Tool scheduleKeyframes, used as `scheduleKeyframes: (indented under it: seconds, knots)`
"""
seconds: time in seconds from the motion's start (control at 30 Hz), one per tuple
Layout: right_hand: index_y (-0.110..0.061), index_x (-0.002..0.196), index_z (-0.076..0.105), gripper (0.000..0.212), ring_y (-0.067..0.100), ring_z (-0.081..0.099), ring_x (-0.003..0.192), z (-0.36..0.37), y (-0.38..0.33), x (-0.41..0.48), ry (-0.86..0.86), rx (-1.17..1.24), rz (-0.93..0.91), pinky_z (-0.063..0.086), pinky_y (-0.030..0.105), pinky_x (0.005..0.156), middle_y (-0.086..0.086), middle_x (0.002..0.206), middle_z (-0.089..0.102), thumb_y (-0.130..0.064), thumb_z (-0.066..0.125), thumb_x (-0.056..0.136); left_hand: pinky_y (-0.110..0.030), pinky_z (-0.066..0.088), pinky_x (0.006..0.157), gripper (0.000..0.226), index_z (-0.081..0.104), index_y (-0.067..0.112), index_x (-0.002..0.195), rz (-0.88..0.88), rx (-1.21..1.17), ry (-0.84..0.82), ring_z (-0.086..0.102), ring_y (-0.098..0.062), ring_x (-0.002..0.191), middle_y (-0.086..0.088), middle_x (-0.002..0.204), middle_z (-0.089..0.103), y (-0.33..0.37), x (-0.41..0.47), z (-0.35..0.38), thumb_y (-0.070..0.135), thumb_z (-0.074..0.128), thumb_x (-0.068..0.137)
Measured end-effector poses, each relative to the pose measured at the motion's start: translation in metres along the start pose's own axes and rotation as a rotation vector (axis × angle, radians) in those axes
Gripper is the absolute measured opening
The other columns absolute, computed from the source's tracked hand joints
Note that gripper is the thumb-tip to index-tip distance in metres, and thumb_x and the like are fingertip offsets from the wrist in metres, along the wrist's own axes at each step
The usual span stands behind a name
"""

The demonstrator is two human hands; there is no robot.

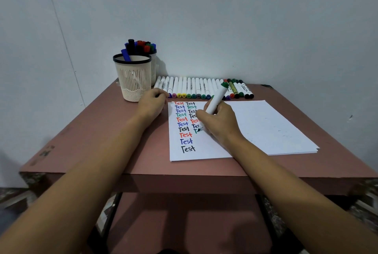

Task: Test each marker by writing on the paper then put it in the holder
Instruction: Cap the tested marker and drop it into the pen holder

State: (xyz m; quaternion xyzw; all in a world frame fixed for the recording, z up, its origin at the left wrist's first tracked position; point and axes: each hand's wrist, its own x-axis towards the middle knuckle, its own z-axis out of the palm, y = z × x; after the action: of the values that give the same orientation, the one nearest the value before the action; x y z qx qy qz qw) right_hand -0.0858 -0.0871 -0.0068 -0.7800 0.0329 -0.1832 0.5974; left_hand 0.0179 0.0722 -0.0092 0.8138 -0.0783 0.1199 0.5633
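1. while the right hand's fingers (pixel 202 116) curl round the white barrel of a green marker (pixel 215 99), pinching it low near the tip, the tip touches the paper (pixel 266 122) at a half-written green word in the second column of "test" words.
2. the green marker tilts up and away from the person, its green end above the paper's far edge.
3. the right hand (pixel 219 120) rests on the paper's middle, and its forearm runs back across the paper's near edge toward the camera.
4. the left hand's fingers (pixel 160 95) are curled under at the paper's far left corner; whether they hold anything cannot be told.
5. the left hand (pixel 150 103) lies knuckles up on the table (pixel 98 135) just beside that corner, its forearm stretched straight back, left of the paper.
6. beyond the paper's far edge lies a row of markers (pixel 196 90), side by side.
7. left of the paper and further back stands a mesh holder (pixel 133 81) with a blue marker (pixel 125 55) in it; a second holder (pixel 153 69) behind it is packed with markers.
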Motion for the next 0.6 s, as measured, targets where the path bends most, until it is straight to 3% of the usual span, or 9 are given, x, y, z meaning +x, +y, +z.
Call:
scheduleKeyframes:
  seconds: [0.1, 0.27, 0.4, 0.6]
  knots:
    - [-0.016, 0.063, 0.047, 0.023, 0.016, 0.046, 0.053, -0.0012, -0.0002, -0.0001, -0.014, 0.013, 0.002, 0.041, 0.032, 0.06, 0.002, 0.061, 0.049, -0.01, 0.065, 0.076, -0.031, 0.045, 0.067, 0.026, 0.064, 0.011, 0.09, 0.003, 0.013, 0.001, 0.05, -0.016, 0.055, -0.006, 0.065, 0.057, -0.0002, 0.0003, 0.0006, 0.004, 0.04, 0.09]
    - [-0.015, 0.063, 0.045, 0.024, 0.017, 0.048, 0.059, -0.0012, -0.002, -0.0015, -0.016, 0.0, 0.01, 0.046, 0.035, 0.061, 0.001, 0.061, 0.047, -0.01, 0.063, 0.076, -0.027, 0.043, 0.059, 0.026, 0.064, 0.009, 0.09, 0.005, 0.011, 0.004, 0.048, -0.002, 0.041, -0.005, 0.062, 0.055, 0.0009, -0.0008, 0.0005, 0.002, 0.039, 0.089]
    - [-0.012, 0.066, 0.045, 0.023, 0.016, 0.05, 0.06, -0.0018, -0.0044, -0.0032, 0.055, -0.046, -0.025, 0.051, 0.035, 0.064, 0.001, 0.063, 0.047, -0.012, 0.064, 0.079, -0.031, 0.046, 0.067, 0.025, 0.064, 0.011, 0.09, 0.01, 0.016, 0.008, 0.05, -0.015, 0.055, -0.005, 0.064, 0.056, 0.0012, -0.0013, 0.0, 0.004, 0.04, 0.09]
    - [-0.013, 0.067, 0.046, 0.022, 0.017, 0.051, 0.063, -0.0019, -0.0038, -0.0034, 0.038, -0.054, -0.022, 0.052, 0.039, 0.065, 0.002, 0.065, 0.049, -0.013, 0.065, 0.078, -0.031, 0.045, 0.068, 0.025, 0.065, 0.01, 0.091, 0.015, 0.023, 0.003, 0.049, -0.016, 0.055, -0.004, 0.062, 0.055, 0.0027, -0.003, 0.0, 0.004, 0.04, 0.09]
